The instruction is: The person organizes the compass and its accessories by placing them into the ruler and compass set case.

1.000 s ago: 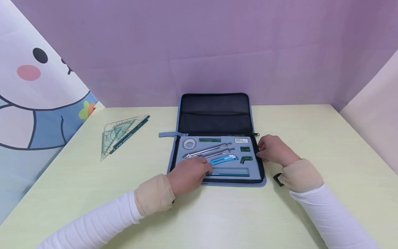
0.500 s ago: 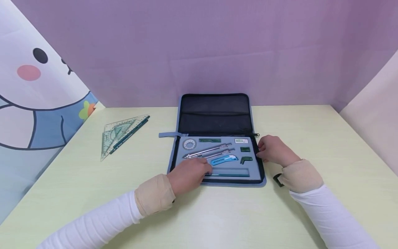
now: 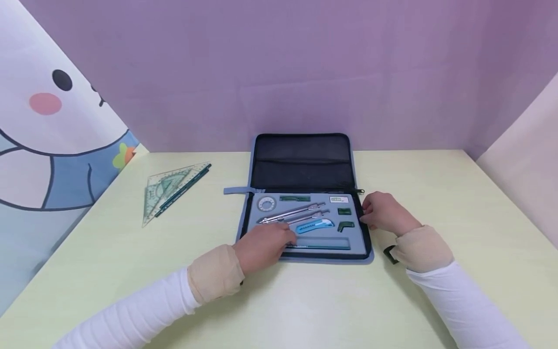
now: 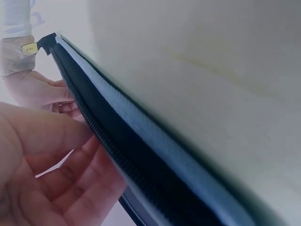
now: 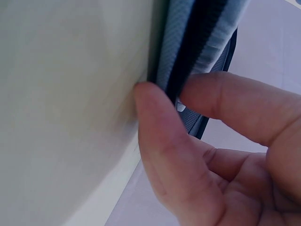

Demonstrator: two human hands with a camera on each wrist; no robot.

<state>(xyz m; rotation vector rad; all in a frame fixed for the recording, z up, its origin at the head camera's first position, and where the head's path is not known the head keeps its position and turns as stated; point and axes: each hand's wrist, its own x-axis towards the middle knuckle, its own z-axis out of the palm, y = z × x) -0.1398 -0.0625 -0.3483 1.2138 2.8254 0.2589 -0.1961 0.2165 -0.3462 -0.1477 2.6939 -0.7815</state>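
A zip case (image 3: 301, 257) of drawing tools lies open on the table. My left hand (image 3: 263, 247) reaches over its front rim, thumb and fingers brought together at the left end of a green pencil (image 3: 320, 247) in the front slot; the rim hides their tips in the left wrist view. At the case's right edge my right hand (image 3: 388, 212) pinches the zipper border (image 5: 181, 61) between thumb and finger. Inside the case lie a blue utility knife (image 3: 315, 225), silver compasses (image 3: 301, 209), a round protractor (image 3: 266, 203), an eraser (image 3: 338, 199) and small green pieces (image 3: 344, 211).
Left of the case, clear set squares (image 3: 163, 191) lie with two dark green pencils (image 3: 183, 190) beside them. A fabric strap (image 3: 235, 190) sticks out at the case's left. The raised lid (image 3: 302, 160) stands near the purple backdrop (image 3: 305, 77).
The head view has shifted slightly, so everything sits a little lower in it. Both hands keep the same places on the case.
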